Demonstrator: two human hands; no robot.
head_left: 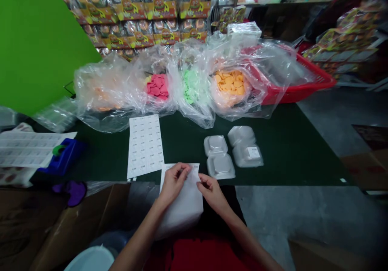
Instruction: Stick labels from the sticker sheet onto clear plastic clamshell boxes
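A white sheet [184,202] hangs over the table's front edge toward my lap, its top end lying on the dark green tabletop. With fingers pinched together near its upper part, my left hand [174,182] rests on the sheet. My right hand [214,192] pinches at the sheet's upper right edge; whether a small label is between those fingers is too small to tell. Just beyond my right hand lie two opened clear plastic clamshell boxes. The nearer box [218,157] shows no label, while the other box [246,147] carries a white label. A printed label sheet [144,145] lies to the left.
Plastic bags of pink pieces [157,87], green pieces [188,87] and orange pieces [230,83] line the table's back, beside a red basket [298,95]. A blue tape dispenser [65,155] stands at left. Packaged burger-shaped goods [160,10] are stacked behind.
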